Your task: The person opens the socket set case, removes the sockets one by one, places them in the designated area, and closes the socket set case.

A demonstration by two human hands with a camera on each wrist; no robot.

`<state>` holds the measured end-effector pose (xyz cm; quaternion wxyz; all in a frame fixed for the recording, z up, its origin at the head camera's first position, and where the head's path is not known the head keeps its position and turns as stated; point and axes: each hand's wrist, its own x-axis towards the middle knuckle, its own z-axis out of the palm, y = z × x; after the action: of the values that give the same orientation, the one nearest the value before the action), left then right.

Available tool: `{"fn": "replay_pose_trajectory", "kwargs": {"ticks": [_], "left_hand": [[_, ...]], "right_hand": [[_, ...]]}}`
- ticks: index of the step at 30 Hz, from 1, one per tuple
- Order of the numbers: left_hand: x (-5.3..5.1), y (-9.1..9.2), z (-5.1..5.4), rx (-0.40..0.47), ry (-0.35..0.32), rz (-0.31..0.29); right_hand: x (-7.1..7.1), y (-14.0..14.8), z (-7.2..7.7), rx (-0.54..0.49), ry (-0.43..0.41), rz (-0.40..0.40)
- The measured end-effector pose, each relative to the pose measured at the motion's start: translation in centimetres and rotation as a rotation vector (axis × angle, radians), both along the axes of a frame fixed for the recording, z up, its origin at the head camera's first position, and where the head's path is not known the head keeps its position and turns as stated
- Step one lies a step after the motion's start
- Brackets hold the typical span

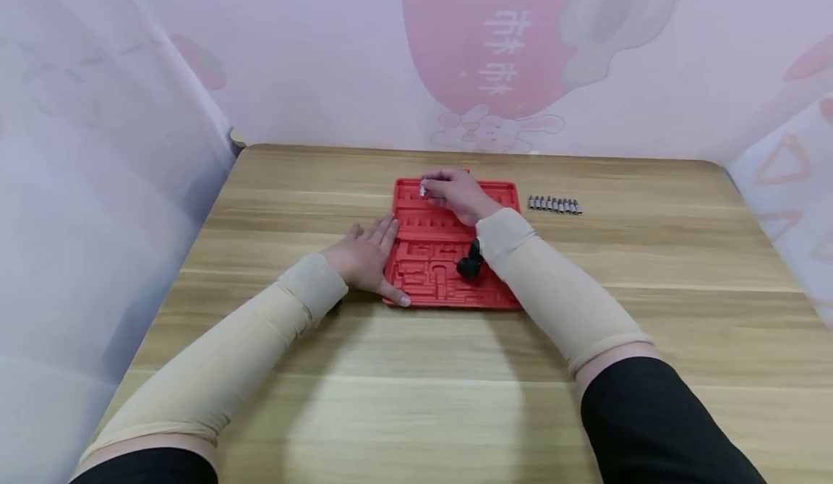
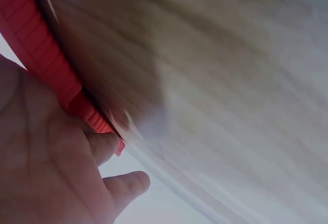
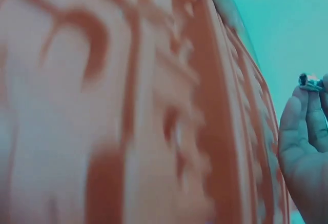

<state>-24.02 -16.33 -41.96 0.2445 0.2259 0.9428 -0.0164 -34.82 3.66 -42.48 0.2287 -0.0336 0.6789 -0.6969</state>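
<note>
A red moulded tool tray [image 1: 429, 252] with shaped recesses lies on the wooden table. Over its far left part, my right hand [image 1: 458, 193] pinches a small silver socket [image 1: 423, 189] between thumb and fingertips. In the right wrist view the socket [image 3: 310, 82] shows its hollow end, held above the tray's slots. My left hand [image 1: 367, 258] rests along the tray's left edge with straight fingers, its thumb on the near left corner. The left wrist view has the left palm [image 2: 46, 152] against the tray's ribbed side [image 2: 46, 55].
A row of several small metal sockets [image 1: 555, 205] stands on the table right of the tray. The black wrist camera [image 1: 470, 261] hangs below my right wrist, over the tray. A printed curtain [image 1: 312, 57] stands behind the table's far edge.
</note>
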Motion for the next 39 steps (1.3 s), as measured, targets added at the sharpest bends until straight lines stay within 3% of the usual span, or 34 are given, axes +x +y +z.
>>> {"fn": "replay_pose_trajectory", "kwargs": {"ticks": [9, 14, 22, 28, 35, 39], "left_hand": [[-0.1, -0.8, -0.1, -0.037, 0.021, 0.006], [-0.2, -0.9, -0.2, -0.035, 0.028, 0.003], [-0.6, 0.0, 0.0, -0.03, 0.047, -0.036], [-0.8, 0.2, -0.1, -0.021, 0.031, -0.024], [-0.6, -0.2, -0.2, -0.008, 0.032, -0.026], [-0.4, -0.3, 0.1, 0.0, 0.04, -0.025]], "right_hand": [[-0.6, 4.5, -0.1, 0.093, 0.039, 0.093], [-0.7, 6.9, 0.1, 0.094, 0.039, 0.109], [-1.0, 13.7, 0.8, -0.058, -0.035, -0.078], [-0.8, 19.2, 1.3, -0.163, -0.02, -0.187], [-0.1, 23.7, 1.0, -0.129, -0.077, -0.299], [-0.2, 25.0, 0.5, -0.011, -0.062, -0.319]]}}
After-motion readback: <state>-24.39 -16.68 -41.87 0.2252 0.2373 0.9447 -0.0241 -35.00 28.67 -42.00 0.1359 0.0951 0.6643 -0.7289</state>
